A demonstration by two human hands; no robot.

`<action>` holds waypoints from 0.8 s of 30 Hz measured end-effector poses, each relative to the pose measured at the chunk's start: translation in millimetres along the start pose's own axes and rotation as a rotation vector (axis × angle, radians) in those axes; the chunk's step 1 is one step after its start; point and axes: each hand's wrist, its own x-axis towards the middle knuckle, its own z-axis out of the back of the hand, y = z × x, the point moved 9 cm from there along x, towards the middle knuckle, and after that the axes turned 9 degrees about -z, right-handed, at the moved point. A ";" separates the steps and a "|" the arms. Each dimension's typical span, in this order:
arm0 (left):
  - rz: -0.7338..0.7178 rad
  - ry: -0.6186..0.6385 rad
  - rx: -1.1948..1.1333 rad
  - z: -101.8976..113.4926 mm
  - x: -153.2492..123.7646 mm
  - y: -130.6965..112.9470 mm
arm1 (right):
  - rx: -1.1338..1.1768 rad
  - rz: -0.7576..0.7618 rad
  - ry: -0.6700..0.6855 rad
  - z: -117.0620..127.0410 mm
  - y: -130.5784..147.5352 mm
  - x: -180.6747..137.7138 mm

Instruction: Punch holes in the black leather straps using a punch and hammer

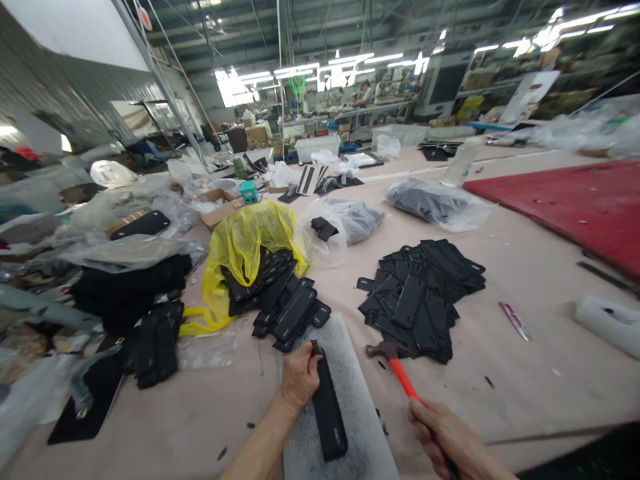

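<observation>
My left hand is closed around a short dark punch, whose top end shows above the fist. Its lower end is hidden by the fingers, at the far end of a black strap-like piece. That piece lies lengthwise on a whitish-grey slab. To the right of the slab, my right hand grips the orange handle of a claw hammer. The hammer's head is just in front of a heap of similar black pieces, apart from the punch.
A yellow bag spills more black pieces beyond the slab. Clear plastic bags with dark contents lie farther back. A snipper-like tool rests at right, near a red board and a white roll. Small black scraps dot the table.
</observation>
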 end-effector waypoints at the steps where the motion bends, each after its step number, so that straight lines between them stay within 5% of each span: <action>1: 0.000 -0.003 -0.001 0.1 -0.2 0.3 | -0.033 0.042 -0.026 -2.9 15.8 -11.7; 3: 0.001 -0.005 0.008 -0.1 -0.9 1.0 | -0.146 0.259 -0.099 -9.6 68.8 -48.8; 6: 0.003 -0.004 0.027 -0.2 -1.7 2.0 | -0.309 0.814 -0.332 -20.6 162.5 -134.5; 8: 0.001 -0.004 0.035 -0.1 -2.1 2.1 | -0.358 1.118 -0.515 -28.5 194.8 -182.8; 10: -0.004 -0.004 0.039 -0.3 -2.3 1.8 | -0.575 1.296 -0.563 -50.8 201.8 -200.2; 14: -0.003 -0.005 0.044 -1.7 -2.7 3.1 | -1.128 1.305 -0.486 -85.1 185.8 -181.7; 20: -0.029 -0.020 0.017 -1.3 -1.9 1.7 | -0.815 1.322 -0.610 -63.8 198.7 -195.9; 24: -0.024 -0.022 0.032 1.7 0.2 -1.2 | -1.159 1.302 -0.462 -89.9 195.7 -184.1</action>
